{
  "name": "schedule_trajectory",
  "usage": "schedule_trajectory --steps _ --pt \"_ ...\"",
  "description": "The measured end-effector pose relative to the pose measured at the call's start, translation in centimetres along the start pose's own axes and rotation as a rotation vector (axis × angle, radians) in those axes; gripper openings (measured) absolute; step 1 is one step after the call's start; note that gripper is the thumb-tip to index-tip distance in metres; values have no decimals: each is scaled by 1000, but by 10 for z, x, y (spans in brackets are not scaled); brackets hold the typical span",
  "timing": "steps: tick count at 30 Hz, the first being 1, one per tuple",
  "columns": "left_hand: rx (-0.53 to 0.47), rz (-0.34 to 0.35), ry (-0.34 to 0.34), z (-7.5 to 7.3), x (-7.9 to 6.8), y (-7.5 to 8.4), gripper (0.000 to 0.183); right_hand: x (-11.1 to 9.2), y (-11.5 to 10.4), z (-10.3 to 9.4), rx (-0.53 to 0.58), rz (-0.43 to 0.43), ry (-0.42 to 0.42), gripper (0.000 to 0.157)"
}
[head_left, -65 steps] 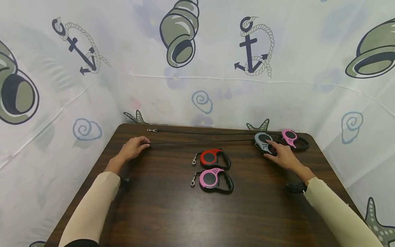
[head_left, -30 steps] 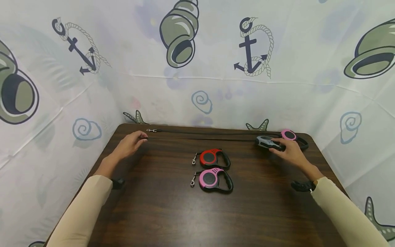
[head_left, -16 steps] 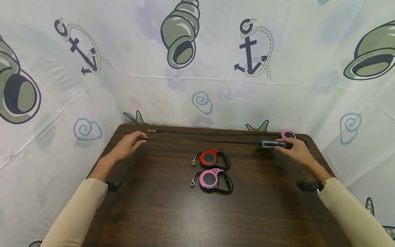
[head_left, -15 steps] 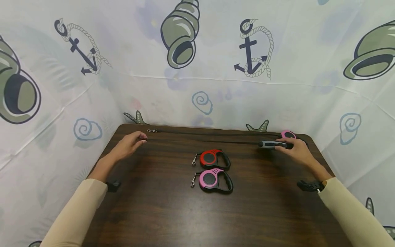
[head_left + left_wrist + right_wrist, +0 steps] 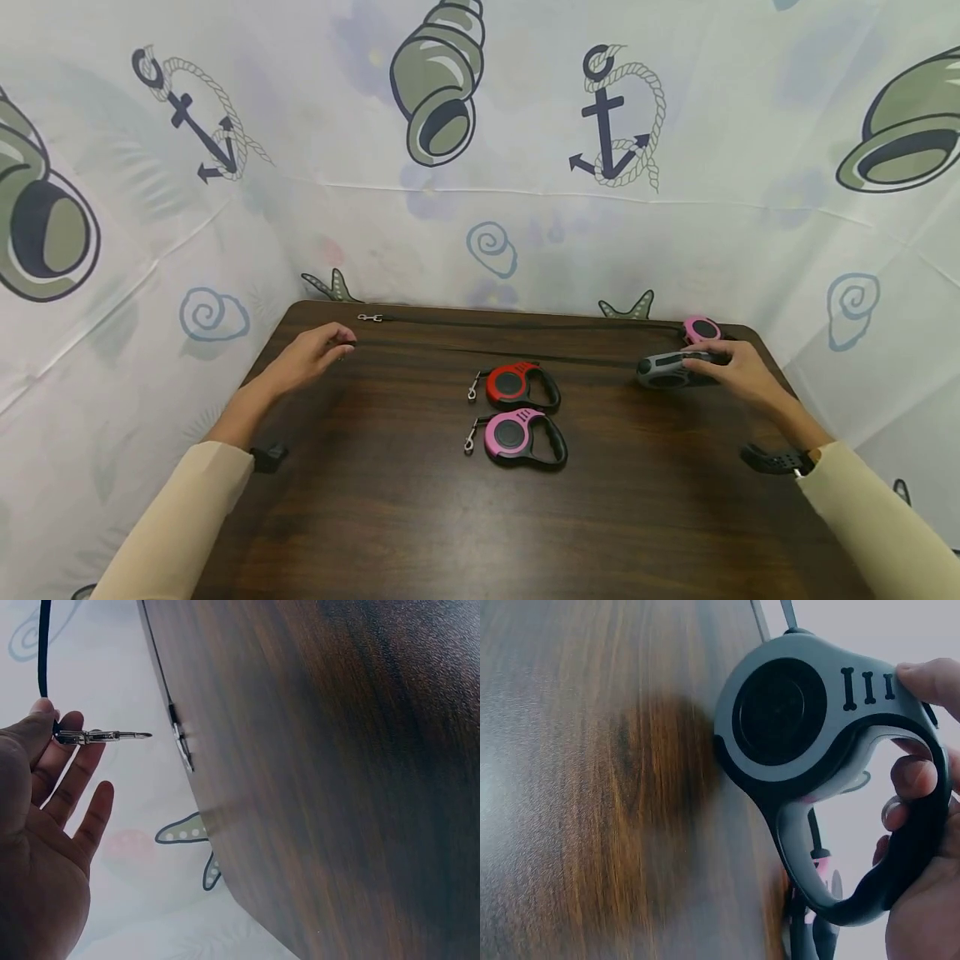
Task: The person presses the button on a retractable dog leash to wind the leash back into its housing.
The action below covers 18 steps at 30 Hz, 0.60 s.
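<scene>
My left hand [image 5: 311,354] pinches the hook end of a black leash strap [image 5: 525,357] at the table's left side. In the left wrist view its silver snap hook [image 5: 97,737] sticks out past the fingers. The strap runs across to a grey retractable dog leash [image 5: 663,375], which my right hand [image 5: 738,371] grips by its black loop handle. Seen in the right wrist view, the fingers curl through the handle and the thumb lies on the top of the casing. The grey leash is held up over the table.
Along the back edge lies a pink retractable leash [image 5: 702,329], its strap drawn out to a snap hook [image 5: 370,317]. A red leash [image 5: 510,383] and another pink leash [image 5: 512,435] lie wound up mid-table [image 5: 390,500]. A printed cloth [image 5: 540,242] hangs behind.
The grey leash has been lifted off the table, turned, and moved right and nearer. My left hand has shifted slightly left with the strap end. The other leashes stay put.
</scene>
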<state>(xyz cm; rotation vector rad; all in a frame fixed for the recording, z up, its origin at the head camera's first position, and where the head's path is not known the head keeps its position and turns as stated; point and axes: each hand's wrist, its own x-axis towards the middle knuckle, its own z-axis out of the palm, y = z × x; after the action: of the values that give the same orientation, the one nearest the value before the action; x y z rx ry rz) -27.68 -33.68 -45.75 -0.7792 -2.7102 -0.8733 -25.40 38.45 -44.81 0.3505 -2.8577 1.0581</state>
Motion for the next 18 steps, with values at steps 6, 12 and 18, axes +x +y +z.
schedule_trajectory --steps 6,12,18 --pt "5 14 3 0 -1 -3 14 -6 -3 -11 27 23 -34 38" --pt "-3 21 -23 0 -3 -2 16 -8 1 -18 68 18 -44 34" --pt "-8 36 -25 0 -5 1 16 -11 4 -21 126 41 -62 36"
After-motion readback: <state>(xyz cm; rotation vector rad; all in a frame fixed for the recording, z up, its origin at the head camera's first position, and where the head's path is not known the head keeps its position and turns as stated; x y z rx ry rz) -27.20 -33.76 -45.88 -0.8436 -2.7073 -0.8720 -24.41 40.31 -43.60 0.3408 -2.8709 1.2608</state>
